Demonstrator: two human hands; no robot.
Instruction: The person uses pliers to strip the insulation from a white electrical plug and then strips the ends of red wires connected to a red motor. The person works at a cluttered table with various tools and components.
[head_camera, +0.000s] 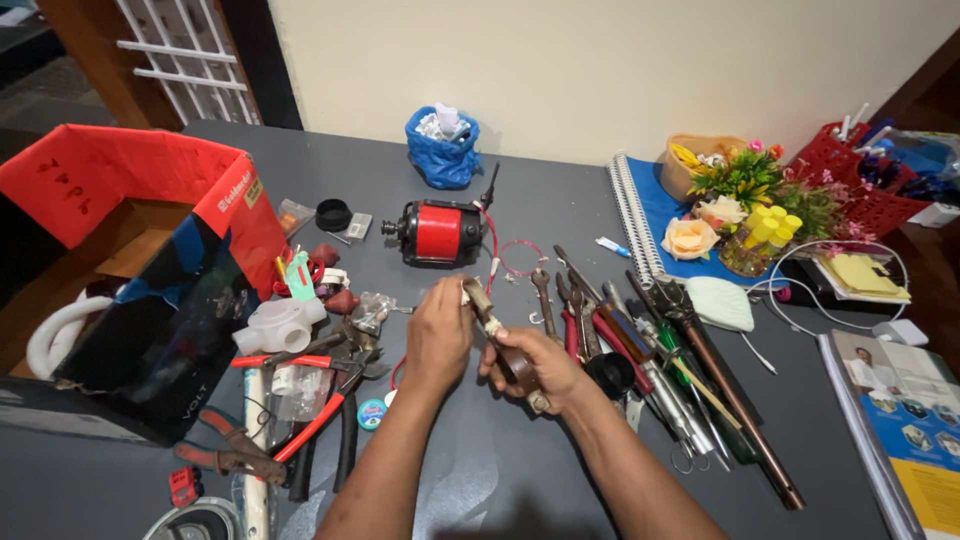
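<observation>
My left hand (437, 335) and my right hand (540, 372) meet over the middle of the grey table (560, 200). Between them I hold a small tool with a brown handle and a pale metal head (483, 300). The right hand grips the brown handle (517, 366). The left hand's fingers pinch the metal end at the top. A red electric motor (438, 232) with thin red wires lies just beyond my hands.
Pliers, wrenches, screwdrivers and a long brown rod (740, 400) lie to the right. Red-handled pliers (320, 415), white pipe fittings (275, 325) and an open red cardboard box (150, 260) are at left. A blue bag (443, 150), artificial flowers (745, 205), a notebook and a red basket stand at the back.
</observation>
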